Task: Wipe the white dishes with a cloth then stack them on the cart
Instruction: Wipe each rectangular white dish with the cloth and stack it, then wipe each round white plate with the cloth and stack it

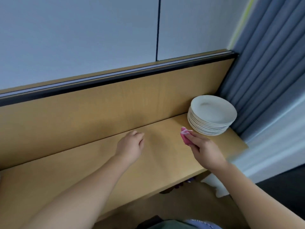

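I see white wall panels [74, 38] up top, split by a dark seam [158, 30]. Below them is a black rail [115, 78], then the wooden back panel [99, 104] of a long wooden table [82, 171]. A blue-grey pleated curtain [264, 63] hangs down the right side, right up to the table's end.

The stack of white dishes [212, 113] sits at the far right end of the table, close to the back panel and just beside the curtain. The top dish faces up.

Both forearms reach in from below. My read on the left hand [130, 146]: it is over mid-table, well apart from the stack, its fingers loosely curled and holding nothing. The right hand [206, 149] holds a pink cloth [185, 137] bunched under its nearly straight fingers [193, 138]; the thumb is hidden. The cloth is near the stack's base but not touching it.

There is something white [216, 184] under the table edge, too blurred to name. On the blue fabric [199, 223] at the bottom edge I see faint print I can't read.
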`<action>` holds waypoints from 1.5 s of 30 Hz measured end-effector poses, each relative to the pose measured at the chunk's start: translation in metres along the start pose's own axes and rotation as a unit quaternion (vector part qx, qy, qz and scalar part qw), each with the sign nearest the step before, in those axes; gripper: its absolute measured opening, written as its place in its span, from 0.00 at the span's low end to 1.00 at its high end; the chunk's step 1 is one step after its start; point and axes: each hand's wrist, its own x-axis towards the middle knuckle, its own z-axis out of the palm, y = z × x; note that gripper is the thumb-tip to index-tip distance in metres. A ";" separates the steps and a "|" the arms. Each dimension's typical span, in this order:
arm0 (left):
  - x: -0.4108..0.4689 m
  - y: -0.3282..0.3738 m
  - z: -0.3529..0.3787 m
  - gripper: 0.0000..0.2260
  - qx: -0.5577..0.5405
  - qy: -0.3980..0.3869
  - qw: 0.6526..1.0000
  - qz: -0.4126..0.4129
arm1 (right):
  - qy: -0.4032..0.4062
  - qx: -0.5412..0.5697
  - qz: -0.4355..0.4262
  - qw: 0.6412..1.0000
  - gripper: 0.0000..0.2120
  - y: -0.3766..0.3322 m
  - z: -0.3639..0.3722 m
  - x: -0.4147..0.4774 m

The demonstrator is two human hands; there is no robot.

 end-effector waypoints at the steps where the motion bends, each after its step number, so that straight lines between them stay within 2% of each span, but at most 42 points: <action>1: 0.006 0.018 0.007 0.14 -0.003 -0.003 1.000 0.006 | 0.003 -0.002 0.008 1.000 0.17 0.012 -0.011 -0.006; 6: 0.032 0.080 0.028 0.16 -0.007 -0.031 0.999 0.034 | 0.023 -0.012 0.055 0.998 0.18 0.056 -0.051 -0.029; 14: 0.100 0.127 0.044 0.14 -0.023 -0.065 0.995 0.074 | 0.054 -0.030 0.137 0.989 0.19 0.090 -0.081 -0.030; 22: 0.164 0.178 0.071 0.17 0.049 -0.070 0.992 0.094 | 0.050 -0.037 0.204 0.977 0.17 0.130 -0.112 -0.018; 25: 0.188 0.194 0.083 0.18 0.081 -0.095 0.991 0.051 | -0.020 -0.008 0.243 0.970 0.20 0.159 -0.117 -0.005; 28: 0.206 0.203 0.096 0.19 0.088 -0.114 0.989 0.032 | -0.068 0.055 0.255 0.963 0.17 0.179 -0.129 0.015; 30: 0.214 0.209 0.105 0.20 0.083 -0.144 0.986 0.017 | -0.113 0.104 0.288 0.945 0.14 0.183 -0.138 0.028; 33: 0.220 0.217 0.114 0.23 0.068 -0.168 0.983 -0.005 | -0.140 0.165 0.346 0.913 0.08 0.190 -0.146 0.040; 38: 0.222 0.223 0.117 0.23 0.054 -0.133 0.990 -0.015 | -0.143 0.128 0.328 0.925 0.08 0.206 -0.147 0.048; 45: 0.218 0.222 0.109 0.22 0.019 -0.097 0.995 0.003 | -0.098 0.192 0.305 0.928 0.11 0.226 -0.143 0.042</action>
